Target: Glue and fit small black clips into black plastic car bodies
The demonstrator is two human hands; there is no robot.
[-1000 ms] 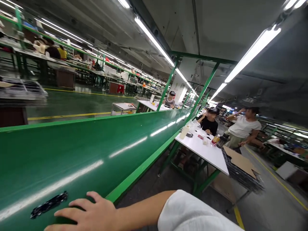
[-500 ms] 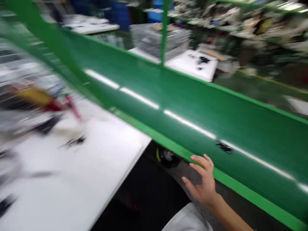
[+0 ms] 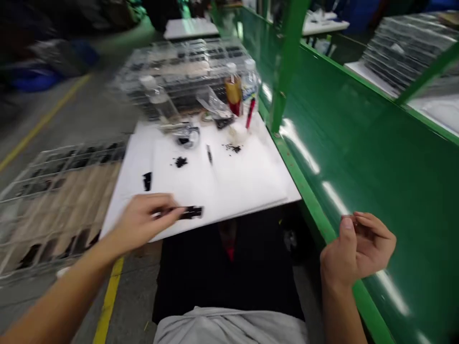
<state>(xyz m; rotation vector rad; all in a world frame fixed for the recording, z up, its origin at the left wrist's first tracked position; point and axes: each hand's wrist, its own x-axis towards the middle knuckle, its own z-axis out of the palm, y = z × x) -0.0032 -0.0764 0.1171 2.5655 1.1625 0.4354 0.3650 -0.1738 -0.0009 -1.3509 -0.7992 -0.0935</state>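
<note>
My left hand (image 3: 154,217) pinches a flat black piece (image 3: 192,212) above the near edge of the white table (image 3: 251,186). To the right, beside the green rail, my right hand (image 3: 358,243) is raised with its fingers curled and the thumb against the index finger; whether anything small sits between them is too blurred to tell. Another black piece (image 3: 147,181) lies at the table's left side. Farther back are a heap of tiny black parts (image 3: 180,162), a dark slim tool (image 3: 209,155) and a second scatter of tiny parts (image 3: 234,148).
Bottles (image 3: 234,91), a red pen (image 3: 250,113) and plastic bags (image 3: 217,107) stand or lie at the table's back, before stacked clear trays (image 3: 175,62). A compartment tray (image 3: 64,200) is at left. The green conveyor (image 3: 376,157) and a green post (image 3: 287,71) are at right.
The view has swung left, bringing the table to the middle. My left hand has come into view holding the black piece. My right hand's spread fingers have curled together.
</note>
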